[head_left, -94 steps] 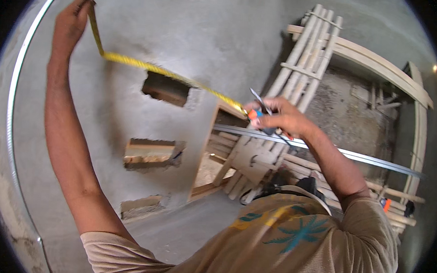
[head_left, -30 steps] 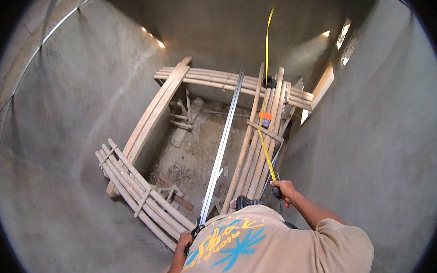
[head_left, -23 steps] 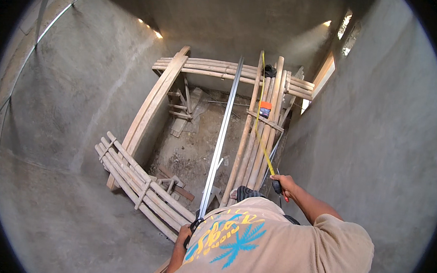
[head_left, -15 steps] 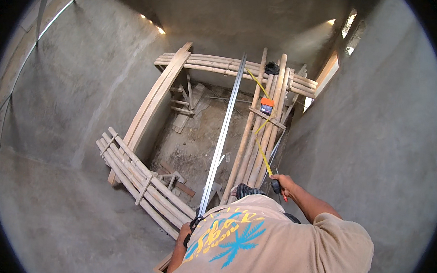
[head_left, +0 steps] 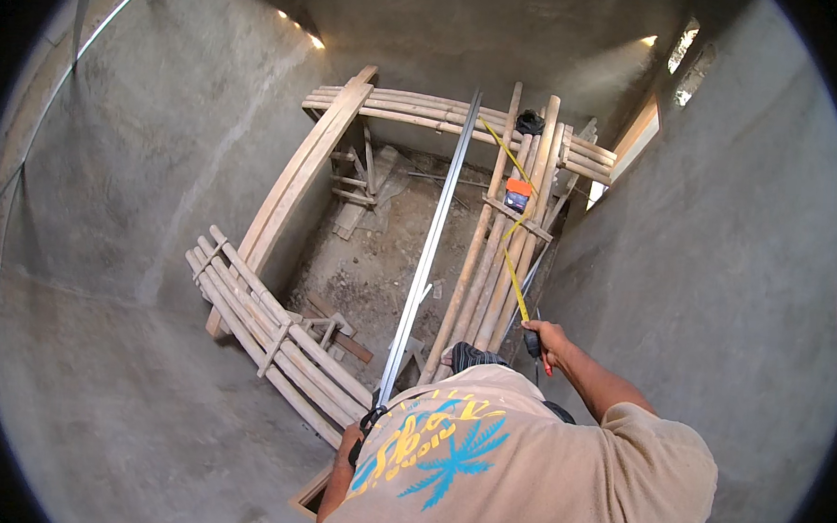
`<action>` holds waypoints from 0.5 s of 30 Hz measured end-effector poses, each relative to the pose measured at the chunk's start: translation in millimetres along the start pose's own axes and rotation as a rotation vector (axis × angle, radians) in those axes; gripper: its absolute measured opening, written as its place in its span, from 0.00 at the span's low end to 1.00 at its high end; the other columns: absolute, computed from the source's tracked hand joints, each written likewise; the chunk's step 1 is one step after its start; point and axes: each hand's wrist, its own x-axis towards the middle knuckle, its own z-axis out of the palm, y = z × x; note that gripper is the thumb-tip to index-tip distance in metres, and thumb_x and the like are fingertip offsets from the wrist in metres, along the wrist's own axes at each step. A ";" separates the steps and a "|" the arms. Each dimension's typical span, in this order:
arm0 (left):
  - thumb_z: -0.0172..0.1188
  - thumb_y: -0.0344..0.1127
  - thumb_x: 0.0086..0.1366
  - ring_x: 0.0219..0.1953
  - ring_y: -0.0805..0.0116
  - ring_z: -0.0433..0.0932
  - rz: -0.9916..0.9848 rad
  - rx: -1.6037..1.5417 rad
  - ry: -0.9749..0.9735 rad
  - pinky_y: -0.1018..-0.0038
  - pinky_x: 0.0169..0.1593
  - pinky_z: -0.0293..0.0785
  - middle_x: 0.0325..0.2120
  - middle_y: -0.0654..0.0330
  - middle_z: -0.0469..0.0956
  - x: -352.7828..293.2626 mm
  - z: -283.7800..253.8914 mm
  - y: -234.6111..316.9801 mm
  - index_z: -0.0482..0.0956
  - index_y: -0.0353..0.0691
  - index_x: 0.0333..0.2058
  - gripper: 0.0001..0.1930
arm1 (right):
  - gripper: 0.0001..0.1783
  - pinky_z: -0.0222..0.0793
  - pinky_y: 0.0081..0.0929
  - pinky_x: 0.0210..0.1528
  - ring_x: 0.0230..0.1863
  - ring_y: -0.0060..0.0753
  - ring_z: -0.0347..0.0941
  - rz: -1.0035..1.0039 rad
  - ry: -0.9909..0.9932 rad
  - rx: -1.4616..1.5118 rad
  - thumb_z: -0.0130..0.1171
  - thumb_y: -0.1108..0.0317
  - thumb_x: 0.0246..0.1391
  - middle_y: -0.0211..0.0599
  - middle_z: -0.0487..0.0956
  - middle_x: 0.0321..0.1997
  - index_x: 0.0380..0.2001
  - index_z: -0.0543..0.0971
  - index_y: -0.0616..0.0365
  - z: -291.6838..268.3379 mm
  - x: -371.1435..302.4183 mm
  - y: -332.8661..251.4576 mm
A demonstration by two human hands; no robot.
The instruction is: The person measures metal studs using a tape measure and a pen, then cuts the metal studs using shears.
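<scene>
My right hand is closed on a dark tape measure. A thin red-tipped piece, perhaps a marker, sticks out below the fingers. From the case the yellow blade runs forward in a bent zigzag over bamboo poles. At lower left my left hand has its fingers around a black handle-like thing, partly hidden by my shirt. That black thing meets the near end of a long silvery metal channel, whose far end rests on the far bamboo poles.
Bamboo scaffold platforms stand at the right, far side and near left; wooden planks span the left. An orange-topped box and a black bag lie on the right poles. Rubble covers the floor below. Grey walls surround everything.
The view has shifted slightly, and my right hand with the tape measure sits a little higher in it. Both hands keep their holds; the metal channel still slants forward.
</scene>
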 end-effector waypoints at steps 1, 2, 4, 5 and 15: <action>0.63 0.46 0.61 0.36 0.51 0.82 0.000 -0.002 0.003 0.62 0.42 0.75 0.31 0.43 0.81 -1.8 -0.1 -0.8 0.83 0.37 0.40 0.18 | 0.21 0.47 0.38 0.06 0.04 0.31 0.53 0.000 0.008 -0.003 0.69 0.53 0.48 0.32 0.65 0.14 0.20 0.70 0.55 0.0 -0.7 -0.5; 0.63 0.46 0.61 0.36 0.52 0.82 0.003 -0.002 0.007 0.62 0.42 0.75 0.30 0.44 0.81 -1.3 -0.3 -1.3 0.83 0.37 0.40 0.18 | 0.21 0.47 0.38 0.06 0.05 0.31 0.53 -0.001 0.018 -0.004 0.69 0.53 0.48 0.31 0.65 0.14 0.20 0.70 0.54 -0.4 -2.6 -1.6; 0.63 0.46 0.61 0.35 0.53 0.82 0.014 -0.003 0.010 0.62 0.42 0.75 0.30 0.44 0.81 -3.0 0.3 -3.1 0.83 0.37 0.40 0.17 | 0.21 0.48 0.39 0.05 0.05 0.31 0.53 0.008 0.025 0.013 0.69 0.54 0.48 0.31 0.65 0.14 0.20 0.70 0.54 -3.4 0.2 -2.0; 0.63 0.46 0.61 0.35 0.53 0.81 0.022 -0.003 0.013 0.62 0.42 0.75 0.30 0.45 0.81 -3.6 0.9 -3.7 0.83 0.37 0.40 0.17 | 0.20 0.48 0.39 0.05 0.05 0.31 0.53 0.012 0.029 0.022 0.70 0.54 0.48 0.31 0.65 0.14 0.20 0.70 0.53 -4.7 0.5 -2.8; 0.61 0.45 0.64 0.33 0.58 0.81 0.269 -0.045 0.133 0.63 0.40 0.74 0.28 0.49 0.82 -16.6 -27.8 36.7 0.83 0.36 0.39 0.17 | 0.14 0.52 0.30 0.16 0.13 0.24 0.60 -0.058 0.035 0.264 0.69 0.59 0.50 0.24 0.67 0.16 0.22 0.73 0.49 -6.4 7.3 -1.6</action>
